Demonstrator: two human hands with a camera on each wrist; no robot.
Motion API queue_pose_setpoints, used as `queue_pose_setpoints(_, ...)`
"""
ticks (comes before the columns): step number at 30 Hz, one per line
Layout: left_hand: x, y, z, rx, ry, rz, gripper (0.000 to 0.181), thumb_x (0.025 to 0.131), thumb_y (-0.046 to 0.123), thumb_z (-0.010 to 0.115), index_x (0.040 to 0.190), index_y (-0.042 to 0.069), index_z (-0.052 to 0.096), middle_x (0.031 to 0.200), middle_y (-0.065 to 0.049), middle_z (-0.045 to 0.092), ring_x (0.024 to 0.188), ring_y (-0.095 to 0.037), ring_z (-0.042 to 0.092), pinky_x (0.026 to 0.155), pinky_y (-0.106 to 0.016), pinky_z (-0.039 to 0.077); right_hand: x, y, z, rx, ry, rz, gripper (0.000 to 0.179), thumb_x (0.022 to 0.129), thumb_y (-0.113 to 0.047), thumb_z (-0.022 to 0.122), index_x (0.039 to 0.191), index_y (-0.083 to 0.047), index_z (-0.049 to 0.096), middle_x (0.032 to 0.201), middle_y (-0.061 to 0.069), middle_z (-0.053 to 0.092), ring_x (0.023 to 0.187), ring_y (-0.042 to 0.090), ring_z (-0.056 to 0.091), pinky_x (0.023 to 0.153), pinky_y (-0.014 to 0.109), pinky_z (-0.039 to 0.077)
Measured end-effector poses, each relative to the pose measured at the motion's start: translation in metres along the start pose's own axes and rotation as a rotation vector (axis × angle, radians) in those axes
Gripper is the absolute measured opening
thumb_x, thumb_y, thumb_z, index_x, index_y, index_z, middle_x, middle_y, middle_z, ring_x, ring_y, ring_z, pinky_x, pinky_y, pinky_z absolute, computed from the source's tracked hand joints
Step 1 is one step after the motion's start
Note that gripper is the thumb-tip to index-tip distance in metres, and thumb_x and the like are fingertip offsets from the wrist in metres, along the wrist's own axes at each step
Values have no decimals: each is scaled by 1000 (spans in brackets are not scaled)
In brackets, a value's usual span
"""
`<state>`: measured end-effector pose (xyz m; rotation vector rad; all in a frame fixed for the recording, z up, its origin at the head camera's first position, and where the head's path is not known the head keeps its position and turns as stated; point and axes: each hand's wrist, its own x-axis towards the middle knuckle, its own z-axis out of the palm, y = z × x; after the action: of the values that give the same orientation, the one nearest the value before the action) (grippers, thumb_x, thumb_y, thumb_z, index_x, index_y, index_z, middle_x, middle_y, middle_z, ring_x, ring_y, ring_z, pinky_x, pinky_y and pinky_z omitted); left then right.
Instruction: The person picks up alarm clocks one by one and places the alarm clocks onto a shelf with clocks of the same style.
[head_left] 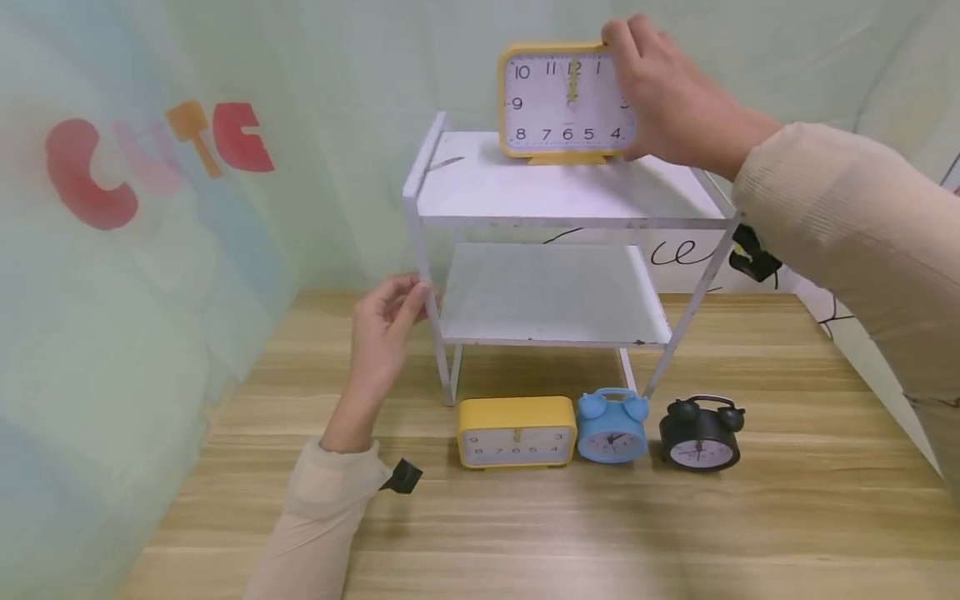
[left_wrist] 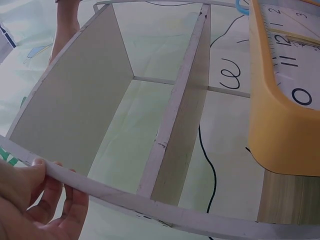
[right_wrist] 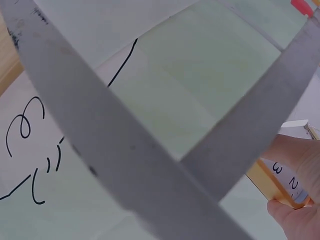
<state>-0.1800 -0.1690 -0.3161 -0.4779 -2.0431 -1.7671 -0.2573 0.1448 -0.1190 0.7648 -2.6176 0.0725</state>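
At the right edge of a yellow rectangular clock (head_left: 543, 117), my right hand (head_left: 667, 96) holds it upright with fingers over its top corner. The clock's feet are at the top board of a white two-tier shelf (head_left: 487, 187); whether they bear weight I cannot tell. My left hand (head_left: 382, 329) pinches the shelf's left upright between thumb and fingers, as the left wrist view also shows on the white frame (left_wrist: 117, 195). In the right wrist view, the right hand (right_wrist: 300, 210) grips the clock's yellow corner (right_wrist: 270, 182), partly behind the shelf frame.
In front of the shelf stand a second yellow rectangular clock (head_left: 517, 412), a blue twin-bell alarm clock (head_left: 611, 427) and a black twin-bell alarm clock (head_left: 701, 433). All are on the wooden table (head_left: 525, 533). A pale curtain (head_left: 337, 125) with coloured letters hangs behind and left.
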Motion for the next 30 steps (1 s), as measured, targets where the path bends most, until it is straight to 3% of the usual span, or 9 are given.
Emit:
queue_pose_setpoints(18,0,-3,-2,-5,2,-15,25,102,9,57,111,-13,62,104,-24,66,85,-8,69,83,-30,59,4,1,0,35,-23,30,108,66,10,87,148,5,17,139,30,31,119,47,37,107,54,40)
queue_pose_setpoints(30,2,-3,-5,3,-1,-7,26,103,11,56,112,-13,62,105,-24,65,86,-8,69,83,-30,58,8,-1,-21,48,-1,53,121,61,3,93,150,4,10,151,28,22,133,48,31,118,48,27)
